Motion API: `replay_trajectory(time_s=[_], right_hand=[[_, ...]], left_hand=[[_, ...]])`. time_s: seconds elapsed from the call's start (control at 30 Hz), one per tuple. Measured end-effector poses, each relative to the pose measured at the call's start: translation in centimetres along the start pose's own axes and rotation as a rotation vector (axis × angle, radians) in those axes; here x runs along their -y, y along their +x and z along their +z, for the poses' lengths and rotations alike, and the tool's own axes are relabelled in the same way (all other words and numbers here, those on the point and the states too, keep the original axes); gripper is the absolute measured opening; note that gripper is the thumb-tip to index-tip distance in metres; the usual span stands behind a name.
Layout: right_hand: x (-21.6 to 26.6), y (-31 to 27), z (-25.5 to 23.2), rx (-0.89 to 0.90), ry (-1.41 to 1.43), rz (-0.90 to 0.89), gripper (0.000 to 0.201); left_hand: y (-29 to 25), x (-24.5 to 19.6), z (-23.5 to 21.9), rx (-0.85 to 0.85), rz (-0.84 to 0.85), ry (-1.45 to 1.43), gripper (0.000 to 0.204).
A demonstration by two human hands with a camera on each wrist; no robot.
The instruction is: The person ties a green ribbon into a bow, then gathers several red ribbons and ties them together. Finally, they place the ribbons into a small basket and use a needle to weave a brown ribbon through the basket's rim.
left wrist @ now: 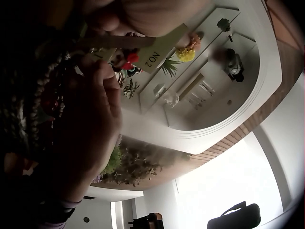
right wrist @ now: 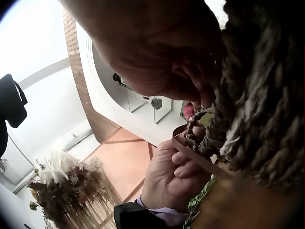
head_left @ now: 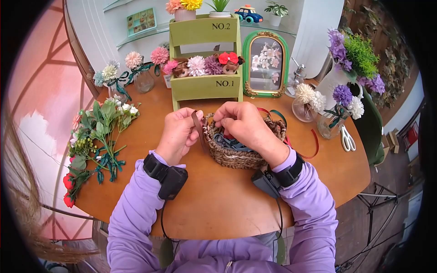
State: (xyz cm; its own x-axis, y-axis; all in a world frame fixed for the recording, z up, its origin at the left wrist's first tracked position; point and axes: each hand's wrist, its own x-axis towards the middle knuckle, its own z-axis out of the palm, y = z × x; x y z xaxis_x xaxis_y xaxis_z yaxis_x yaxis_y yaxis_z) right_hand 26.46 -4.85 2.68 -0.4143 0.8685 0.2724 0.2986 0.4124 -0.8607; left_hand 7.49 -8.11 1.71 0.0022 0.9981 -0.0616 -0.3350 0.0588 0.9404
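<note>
A brown woven basket point(head_left: 236, 159) stands before me, with blue-grey ribbons point(head_left: 230, 143) and something red inside it. My left hand point(head_left: 175, 136) pinches a brown ribbon point(head_left: 199, 129) between thumb and forefinger, just left of the basket's left handle. The ribbon loops over those fingers and its tail hangs beside the basket, as the right wrist view also shows. Above the basket, my right hand point(head_left: 248, 125) has its fingers bent at the left rim, close to the handle. Its fingertips are hidden, so I cannot tell what they hold.
Artificial flowers point(head_left: 102, 132) lie at the left. Behind the basket are a green two-tier stand point(head_left: 207, 93) and a green-framed mirror point(head_left: 265, 63). Flower vases point(head_left: 330, 125) and white-handled scissors point(head_left: 348, 139) are at the right. A red ribbon point(head_left: 316, 143) trails from the basket.
</note>
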Motion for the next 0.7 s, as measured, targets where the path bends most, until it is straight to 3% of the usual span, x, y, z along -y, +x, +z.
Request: replay_trajectory(time_s=[0.2,0.7], right_hand=[[-0.5,-0.2,0.5,0.084,0.001,-0.038,0.020],[0.4,-0.7,0.3,0.090,-0.160,0.007,0.028]], left_hand=[[0.1,0.5,-0.8,0.073,-0.135,-0.079,0.012],[0.1,1.3,-1.8,0.124,-0.119,-0.169,0.009]])
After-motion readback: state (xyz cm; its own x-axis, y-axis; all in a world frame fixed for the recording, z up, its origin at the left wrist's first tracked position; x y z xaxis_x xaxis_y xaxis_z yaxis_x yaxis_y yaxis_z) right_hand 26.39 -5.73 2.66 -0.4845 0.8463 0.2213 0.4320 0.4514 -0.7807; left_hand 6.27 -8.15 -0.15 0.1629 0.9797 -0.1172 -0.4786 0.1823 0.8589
